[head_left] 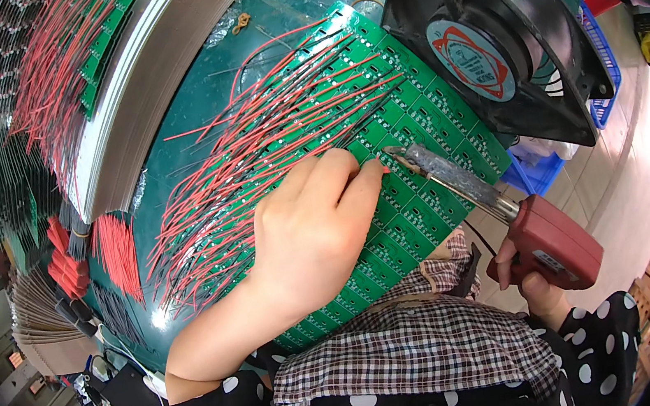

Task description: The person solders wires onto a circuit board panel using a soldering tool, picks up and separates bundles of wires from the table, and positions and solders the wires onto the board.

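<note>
Head view. One left hand point(307, 226), centre, fingers pinched on wires point(266, 140) lying across one green board panel point(411, 108). One right hand point(531, 278), at 4 o'clock, clenched around one red soldering gun point(551, 242), tip touching the panel. One black fan point(497, 37), at 1 o'clock. One board stack point(148, 70), at 11 o'clock.

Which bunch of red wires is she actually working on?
The bunch fanned across the green circuit panel under her left hand, where the soldering gun points; the other bunches lie untouched at far left.

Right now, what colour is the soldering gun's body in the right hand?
Dark red soldering gun body, clearest in the head view.
</note>
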`<state>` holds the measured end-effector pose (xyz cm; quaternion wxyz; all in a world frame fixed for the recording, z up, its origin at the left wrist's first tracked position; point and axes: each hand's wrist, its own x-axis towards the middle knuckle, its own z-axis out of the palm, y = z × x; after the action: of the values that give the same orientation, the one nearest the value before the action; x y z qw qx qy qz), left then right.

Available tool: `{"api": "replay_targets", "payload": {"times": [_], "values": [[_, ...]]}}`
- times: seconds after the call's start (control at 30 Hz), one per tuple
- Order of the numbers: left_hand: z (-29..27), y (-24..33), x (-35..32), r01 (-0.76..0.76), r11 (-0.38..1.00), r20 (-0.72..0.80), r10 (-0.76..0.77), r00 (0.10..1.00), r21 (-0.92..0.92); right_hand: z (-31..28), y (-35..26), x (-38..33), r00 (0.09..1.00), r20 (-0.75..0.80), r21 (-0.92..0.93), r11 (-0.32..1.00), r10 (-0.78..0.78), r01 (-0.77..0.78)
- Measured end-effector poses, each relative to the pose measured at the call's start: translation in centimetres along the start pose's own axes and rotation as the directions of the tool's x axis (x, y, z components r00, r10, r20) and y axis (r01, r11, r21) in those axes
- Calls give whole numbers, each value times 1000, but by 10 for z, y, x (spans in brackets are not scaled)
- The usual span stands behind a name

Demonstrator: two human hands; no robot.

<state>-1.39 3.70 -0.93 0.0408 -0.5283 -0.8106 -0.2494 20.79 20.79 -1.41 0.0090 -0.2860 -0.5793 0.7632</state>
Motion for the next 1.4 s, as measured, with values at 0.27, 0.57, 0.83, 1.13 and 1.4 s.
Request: {"api": "replay_targets", "payload": {"times": [0.27,0.57,0.83,1.13,1.4], "values": [[-1,2,0,-7,999,12,6,1000,31,-35,25,-9,988,155,-93,995,-28,43],[-1,2,-1,-5,999,25,4,1000,41,-15,4,-6,995,82,-59,997,56,-51],[-5,5,6,64,998,28,-64,998,15,-6,-4,-2,1000,-18,-11,1000,8,-8],[4,12,20,22,1000,19,-22,1000,7,-10,-5,-3,999,-44,-18,1000,14,-15],[4,8,19,45,999,14,-44,999,-25,-4,-7,3,997,-63,-49,998,-37,34]]}}
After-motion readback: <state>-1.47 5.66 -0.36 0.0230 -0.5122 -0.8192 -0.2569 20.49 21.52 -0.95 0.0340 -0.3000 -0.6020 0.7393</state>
